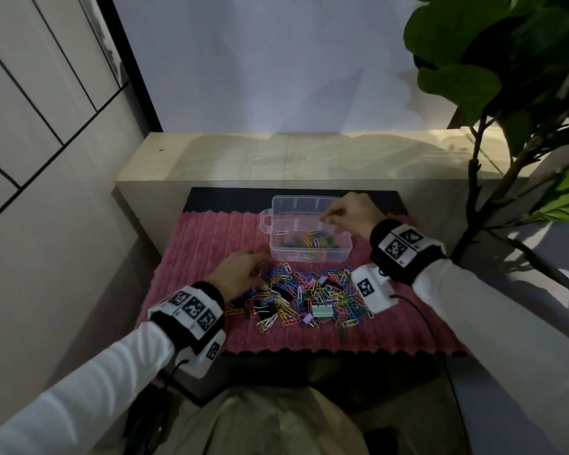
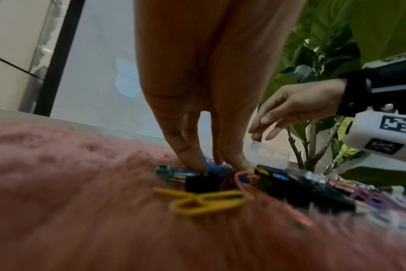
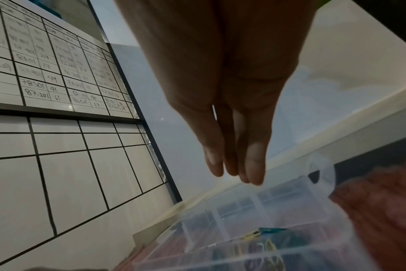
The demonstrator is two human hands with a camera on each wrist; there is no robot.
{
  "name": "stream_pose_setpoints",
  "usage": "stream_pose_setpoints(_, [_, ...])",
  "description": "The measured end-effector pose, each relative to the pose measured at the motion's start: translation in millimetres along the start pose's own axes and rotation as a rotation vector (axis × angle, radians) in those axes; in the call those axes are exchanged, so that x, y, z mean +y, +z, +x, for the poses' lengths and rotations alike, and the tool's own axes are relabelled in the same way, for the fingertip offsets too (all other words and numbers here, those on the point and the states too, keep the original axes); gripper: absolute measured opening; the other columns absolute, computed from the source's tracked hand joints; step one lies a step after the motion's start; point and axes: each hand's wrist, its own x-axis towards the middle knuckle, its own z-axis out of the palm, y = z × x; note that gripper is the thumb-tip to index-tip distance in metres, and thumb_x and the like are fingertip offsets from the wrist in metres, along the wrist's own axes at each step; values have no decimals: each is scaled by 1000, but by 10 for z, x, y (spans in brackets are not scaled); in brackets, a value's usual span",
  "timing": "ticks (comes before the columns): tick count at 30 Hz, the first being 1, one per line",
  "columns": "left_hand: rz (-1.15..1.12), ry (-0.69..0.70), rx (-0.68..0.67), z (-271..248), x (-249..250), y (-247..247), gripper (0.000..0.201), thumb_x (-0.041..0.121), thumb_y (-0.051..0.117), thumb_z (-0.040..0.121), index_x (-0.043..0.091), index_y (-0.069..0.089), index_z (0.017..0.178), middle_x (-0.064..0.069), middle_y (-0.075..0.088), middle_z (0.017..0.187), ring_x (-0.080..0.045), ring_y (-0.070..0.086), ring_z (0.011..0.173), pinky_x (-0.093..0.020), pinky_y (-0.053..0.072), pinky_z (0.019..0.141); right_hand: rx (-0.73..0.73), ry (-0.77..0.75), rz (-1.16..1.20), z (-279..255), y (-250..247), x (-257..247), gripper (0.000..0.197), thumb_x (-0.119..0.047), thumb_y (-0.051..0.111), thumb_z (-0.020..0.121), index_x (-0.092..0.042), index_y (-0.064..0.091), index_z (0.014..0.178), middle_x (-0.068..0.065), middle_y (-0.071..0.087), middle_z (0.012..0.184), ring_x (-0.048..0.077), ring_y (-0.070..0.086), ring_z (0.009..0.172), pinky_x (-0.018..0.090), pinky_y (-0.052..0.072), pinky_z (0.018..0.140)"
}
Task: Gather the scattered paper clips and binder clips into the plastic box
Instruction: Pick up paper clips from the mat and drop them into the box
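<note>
**Two hands share the sorting: one drops, one picks**

The box (image 1: 310,236) sits open at the far side of the pink mat (image 1: 197,257), just beyond the pile (image 1: 304,298) of paper clips and binder clips, so each trip from pile to box is short. A few clips already lie in its near compartments; most remain on the mat.

The right hand (image 1: 349,213) hangs above the box, fingers (image 3: 255,165) straight, close together and pointing down. The right wrist view shows nothing between them, so it looks to have nothing in hold, probably placed there for a drop.

The left hand (image 1: 240,274) is at the pile's left edge. In the left wrist view its fingers (image 2: 190,155) press down onto blue clips beside a black binder clip (image 2: 203,184), tips closing together as if to pinch; whether anything is actually held I cannot tell. A yellow clip (image 2: 204,201) lies nearer the camera, untouched.

Working from the pile's edge likely keeps tangled clips from dragging others along.
</note>
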Motion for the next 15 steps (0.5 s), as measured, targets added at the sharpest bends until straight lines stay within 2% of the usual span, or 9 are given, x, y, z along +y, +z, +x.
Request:
stream_pose_setpoints(3, [13,44,35,37,16,0,27,17,71,75,13,64,101,-6,68,98,-19,63,91,-20,40,76,65,-85,-9,-132,-34,21,18,2,56,85,-1,71,95,14,71,96,1,56,65,-1,42,65])
stream_pose_setpoints(4, [-16,58,64,32,6,-15,21,17,72,75,11,66,94,-3,69,90,-13,63,82,-14,38,70,72,-114,9,-191,-51,38,17,4,57,84,1,71,94,15,72,94,-4,53,63,-4,39,60])
stream_pose_setpoints(5, [-50,63,92,23,-8,-36,19,16,73,74,10,67,91,1,68,81,-3,61,73,-7,36,64,66,-141,15,-255,-67,64,17,5,57,83,2,71,93,16,72,92,-3,54,63,-6,38,59])
stream_pose_setpoints(7, [-118,58,132,-5,-68,-77,16,17,74,73,10,69,86,14,60,66,12,55,58,0,36,61,8,-169,-17,-385,-80,134,15,4,59,82,0,71,91,16,72,89,8,62,69,-5,39,60])
stream_pose_setpoints(9, [-199,25,149,-38,-138,-115,14,18,75,72,15,70,84,24,58,62,20,54,58,1,37,62,-92,-155,-42,-490,-58,222,15,3,60,83,-1,70,93,15,72,92,15,65,80,-3,41,63])
stream_pose_setpoints(11, [-353,4,163,-62,-202,-163,11,14,75,71,18,69,79,23,64,55,14,58,57,-2,42,64,-182,-127,-96,-574,-8,312,16,1,59,83,-4,69,96,13,72,95,16,66,84,5,45,70])
stream_pose_setpoints(13, [-542,1,168,-81,-202,-239,13,6,73,71,16,66,74,18,67,56,5,60,53,-5,47,61,-234,-103,-155,-644,33,403,18,-1,60,84,-8,69,97,9,73,95,14,67,85,15,49,77])
stream_pose_setpoints(15, [-635,2,168,-67,-144,-348,11,2,71,72,11,66,75,10,68,57,-1,61,51,-9,50,59,-262,-83,-186,-705,51,479,18,-4,61,84,-9,68,100,6,73,96,8,65,81,9,47,75])
